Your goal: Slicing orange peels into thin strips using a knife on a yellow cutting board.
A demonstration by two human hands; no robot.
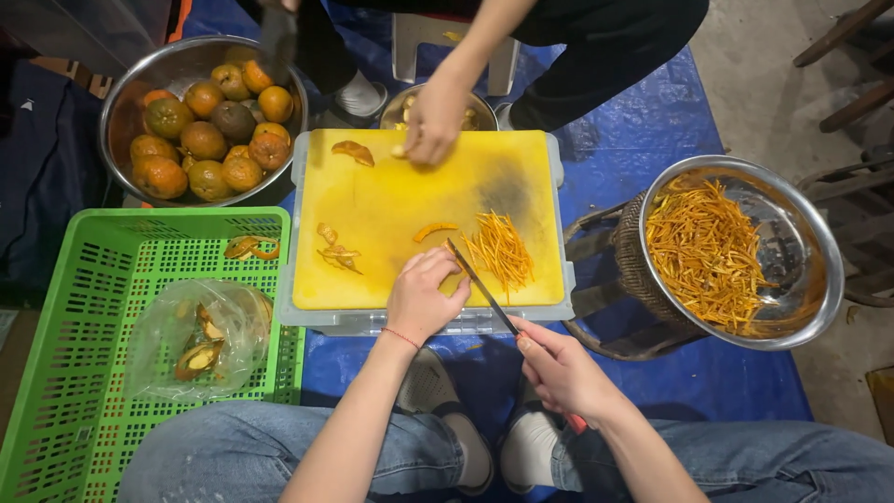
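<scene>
From the head camera I see my left hand (pixel 421 296) clenched, knuckles pressed on the yellow cutting board (pixel 391 200), while my right hand (pixel 559 368) grips a knife (pixel 480 284) whose blade angles up beside the pile of orange peel strips (pixel 501 250). Across the board, another person's hand (pixel 433 119) pinches 1 peel piece; a steel bowl of shredded peel (pixel 712 251) sits right, a bowl of oranges (pixel 209 126) upper left.
</scene>
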